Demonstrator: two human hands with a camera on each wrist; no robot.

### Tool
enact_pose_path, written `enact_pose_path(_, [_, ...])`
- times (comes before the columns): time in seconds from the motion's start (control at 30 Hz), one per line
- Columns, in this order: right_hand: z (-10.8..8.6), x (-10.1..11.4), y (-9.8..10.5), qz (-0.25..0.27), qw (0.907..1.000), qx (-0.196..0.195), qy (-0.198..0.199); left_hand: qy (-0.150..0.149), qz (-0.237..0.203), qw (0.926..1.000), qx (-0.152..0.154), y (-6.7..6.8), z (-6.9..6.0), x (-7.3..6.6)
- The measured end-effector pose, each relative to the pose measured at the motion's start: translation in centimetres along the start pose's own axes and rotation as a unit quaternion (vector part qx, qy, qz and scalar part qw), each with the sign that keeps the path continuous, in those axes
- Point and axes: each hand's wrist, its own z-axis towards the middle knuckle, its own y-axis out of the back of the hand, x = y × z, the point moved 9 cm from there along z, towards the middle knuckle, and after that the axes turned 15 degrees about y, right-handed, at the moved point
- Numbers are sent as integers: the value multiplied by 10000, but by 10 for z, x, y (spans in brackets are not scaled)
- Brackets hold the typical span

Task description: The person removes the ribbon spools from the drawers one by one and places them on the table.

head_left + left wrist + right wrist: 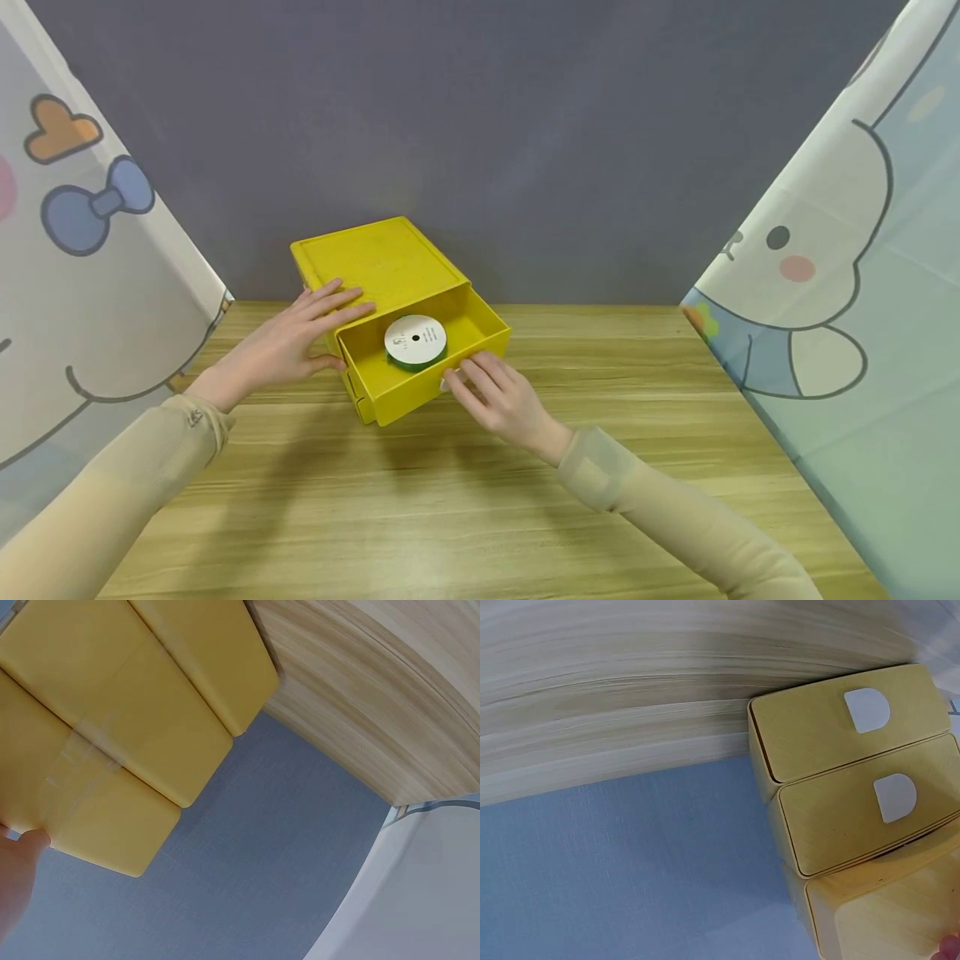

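I had the left hand point(285, 343) spread on the cabinet point(393, 258), the right hand point(508, 402) pinching the drawer point(408, 402); overpulling risked spilling the spool point(427, 340).

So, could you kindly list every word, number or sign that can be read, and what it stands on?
Nothing is legible.
Spool's white label: printed lines and a small mark, too small to read.
Left cuff: a small dark mark, too blurred to read.
Two white drawer tabs: no lettering visible.
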Motion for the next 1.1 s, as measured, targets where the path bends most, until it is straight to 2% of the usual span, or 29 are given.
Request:
enact_pose_path(0.73, [-2,2,9,-40,9997,-249,21,-202,-112,9996,-130,1,-1,-2])
enact_pose_path(0.93, [-3,-1,9,77,9999,-94,-93,-247,-133,9995,-175,2,-2,-4])
enact_pose_path(1.1, [-2,-9,11,385,9984,81,-401,-278,-130,9993,-232,2,-2,-4])
